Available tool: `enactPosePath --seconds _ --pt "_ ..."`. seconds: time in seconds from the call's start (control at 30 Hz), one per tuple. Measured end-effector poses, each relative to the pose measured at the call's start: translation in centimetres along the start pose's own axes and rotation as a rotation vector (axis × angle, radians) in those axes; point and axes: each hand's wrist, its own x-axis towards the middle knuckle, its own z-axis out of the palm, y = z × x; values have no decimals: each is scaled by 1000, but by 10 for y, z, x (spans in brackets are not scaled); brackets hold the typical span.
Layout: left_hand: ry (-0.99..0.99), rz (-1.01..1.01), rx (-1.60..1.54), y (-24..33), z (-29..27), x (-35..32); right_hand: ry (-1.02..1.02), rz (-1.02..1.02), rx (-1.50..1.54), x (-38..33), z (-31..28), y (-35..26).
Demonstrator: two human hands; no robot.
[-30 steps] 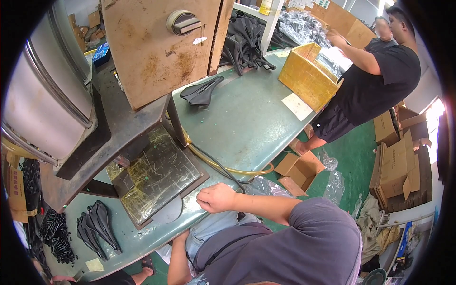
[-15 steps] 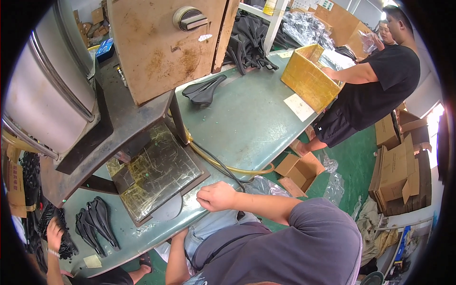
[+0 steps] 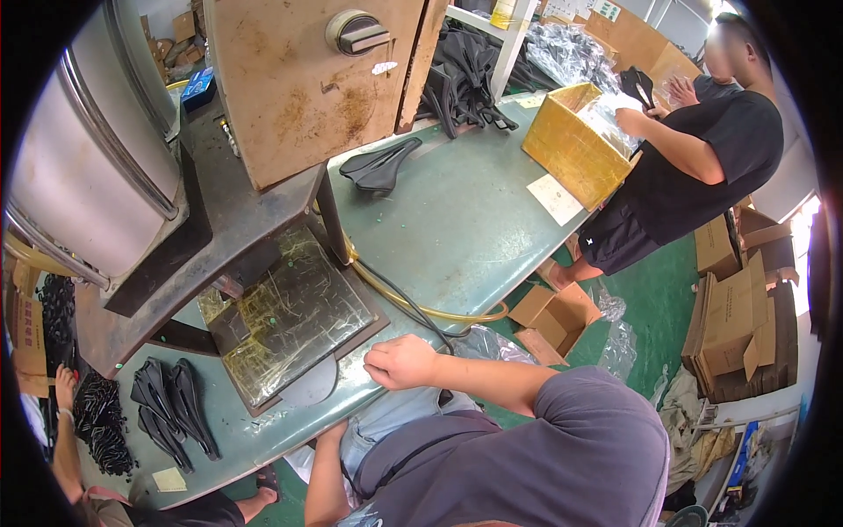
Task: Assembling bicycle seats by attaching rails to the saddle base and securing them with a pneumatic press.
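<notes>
A saddle lies on the table, left of the carton.

The table is pale green, and a black bicycle saddle lies on it. The press plate is dark, streaked with yellowish glue. The machine cabinet is rusty brown. A yellow hose runs beside a black cable. The box is yellow cardboard. The floor is deep green. More saddles are black.
</notes>
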Motion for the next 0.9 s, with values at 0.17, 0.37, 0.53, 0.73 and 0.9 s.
enactPosePath --seconds 0.17,0.37,0.53,0.73,0.9 --pt "-26 9 -22 -1 2 2 -4 11 2 -2 -2 0" --pt "106 39 -51 -29 12 -26 -78 -18 14 6 17 -4" --pt "133 35 -106 7 -18 -44 -10 60 9 5 10 -1" --pt "45 25 -297 3 -92 -130 -20 52 19 10 15 -7" --pt "256 -57 -919 -31 -226 -163 -36 37 0 11 16 -6"
